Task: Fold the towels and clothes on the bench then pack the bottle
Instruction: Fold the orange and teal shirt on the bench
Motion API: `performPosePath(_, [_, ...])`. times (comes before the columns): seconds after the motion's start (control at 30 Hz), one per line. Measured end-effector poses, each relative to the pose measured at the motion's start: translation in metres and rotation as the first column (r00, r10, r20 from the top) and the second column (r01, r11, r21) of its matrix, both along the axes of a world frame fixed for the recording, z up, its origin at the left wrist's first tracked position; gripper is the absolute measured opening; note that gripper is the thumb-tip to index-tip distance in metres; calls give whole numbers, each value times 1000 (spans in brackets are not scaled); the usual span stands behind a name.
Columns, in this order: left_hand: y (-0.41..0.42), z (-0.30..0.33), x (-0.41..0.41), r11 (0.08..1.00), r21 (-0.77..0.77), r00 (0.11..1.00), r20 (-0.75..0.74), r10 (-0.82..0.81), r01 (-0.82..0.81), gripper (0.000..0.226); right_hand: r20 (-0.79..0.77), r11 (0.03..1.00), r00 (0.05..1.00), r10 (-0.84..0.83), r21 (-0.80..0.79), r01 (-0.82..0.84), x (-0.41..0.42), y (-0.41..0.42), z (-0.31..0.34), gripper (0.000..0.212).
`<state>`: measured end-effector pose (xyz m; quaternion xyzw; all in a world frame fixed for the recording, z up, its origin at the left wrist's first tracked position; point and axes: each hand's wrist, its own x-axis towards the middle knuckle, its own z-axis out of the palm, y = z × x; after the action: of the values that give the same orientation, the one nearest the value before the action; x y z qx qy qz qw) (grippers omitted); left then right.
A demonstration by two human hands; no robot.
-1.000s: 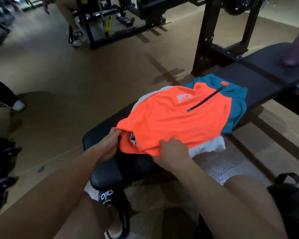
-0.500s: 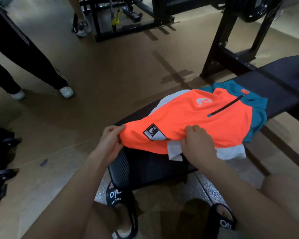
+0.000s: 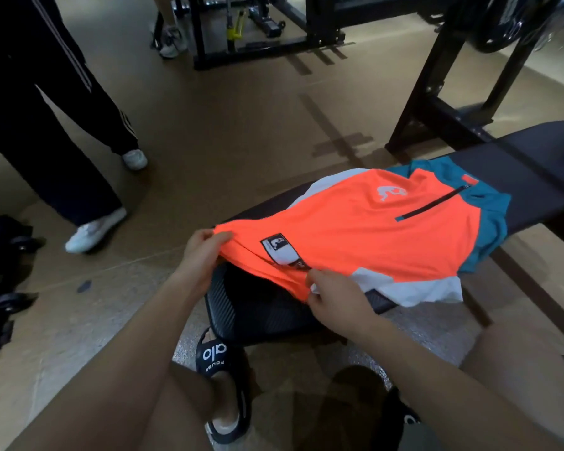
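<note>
The left hand point(image 3: 200, 257) has its fingers curled and pinches the near hem corner of the one orange and teal shirt point(image 3: 368, 229), while the right hand point(image 3: 334, 301) pinches the same hem further along, its fingers bent around the orange edge and touching the white cloth point(image 3: 414, 289) under it. The shirt lies spread across the near end of the single black bench point(image 3: 541, 164), on top of that white cloth. Left of the bench, one other person's two dark trouser legs point(image 3: 39, 102) stand on the floor.
</note>
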<state>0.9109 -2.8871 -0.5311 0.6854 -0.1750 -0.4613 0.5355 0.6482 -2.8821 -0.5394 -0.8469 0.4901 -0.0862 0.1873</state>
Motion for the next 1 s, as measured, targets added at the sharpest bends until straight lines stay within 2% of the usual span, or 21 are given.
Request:
performPosePath(0.07, [-4, 7, 9, 991, -71, 994, -9, 111, -112, 26, 183, 982, 981, -62, 185, 27, 3, 6, 19, 9])
performPosePath(0.17, [-3, 6, 14, 986, -19, 986, -12, 168, -168, 34, 447, 879, 891, -80, 453, -149, 20, 30, 43, 13])
performPosePath(0.23, [4, -4, 17, 991, 72, 992, 69, 109, -114, 39, 441, 758, 896, -61, 605, -246, 34, 47, 41, 18])
performPosePath(0.27, [7, -8, 21, 992, 88, 987, 137, 79, -91, 39, 398, 728, 916, -41, 640, -246, 40, 53, 35, 20])
performPosePath(0.3, [10, -10, 25, 994, 81, 976, 211, 57, -76, 38, 358, 741, 934, -10, 630, -233, 44, 58, 29, 25])
performPosePath(0.37, [13, -13, 35, 998, 58, 955, 297, 7, -26, 36, 244, 866, 967, 81, 463, -189, 49, 58, 18, 38])
performPosePath(0.43, [14, -15, 42, 997, 64, 955, 291, -50, 33, 35, 146, 951, 980, 133, 262, -168, 51, 51, 10, 45])
performPosePath(0.5, [11, -15, 44, 993, 96, 957, 275, -91, 67, 35, 48, 973, 983, 175, 145, -180, 53, 41, 3, 48])
performPosePath(0.57, [2, -14, 44, 991, 94, 972, 207, -111, 93, 30, -14, 967, 976, 216, 140, -212, 55, 33, -3, 47])
performPosePath(0.67, [-9, -6, 40, 987, 57, 985, 79, -155, 151, 15, 103, 927, 972, 212, 292, -234, 60, 8, 4, 36])
performPosePath(0.73, [-11, 0, 36, 983, 48, 981, 60, -182, 180, 29, 182, 941, 977, 110, 297, -161, 64, -25, 11, 31])
performPosePath(0.8, [-12, 3, 34, 969, 43, 968, 52, -246, 244, 49, 213, 977, 977, 27, 201, -71, 69, -65, 16, 34])
performPosePath(0.9, [-15, 7, 37, 932, 75, 920, 149, -361, 354, 70, 160, 992, 984, 82, 84, -96, 80, -119, 17, 40])
performPosePath(1.0, [-21, 8, 46, 920, 81, 868, 306, -390, 384, 77, 24, 981, 983, 184, 63, -185, 98, -159, 11, 43])
